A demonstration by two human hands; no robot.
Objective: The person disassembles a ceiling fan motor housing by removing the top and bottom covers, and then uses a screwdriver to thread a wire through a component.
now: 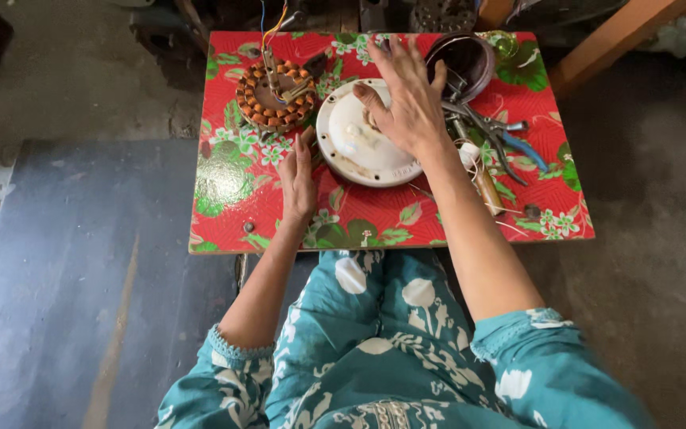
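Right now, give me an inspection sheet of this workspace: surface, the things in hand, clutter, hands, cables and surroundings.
Surface: small table with red floral cover.
Things in hand: white round motor cover, centre; copper-wound stator behind it to the left.
Clutter: pliers, dark bowl, wooden-handled tool, loose screws.
Hands: right hand spread open on the cover; left hand flat on the table beside the cover's rim.
Cables: coloured wires rising from the stator.
Surroundings: concrete floor, dark slab on the left.

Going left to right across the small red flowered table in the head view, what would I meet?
Copper-wound coil ring → left hand → white round cover → right hand → dark round bowl → blue-handled pliers.
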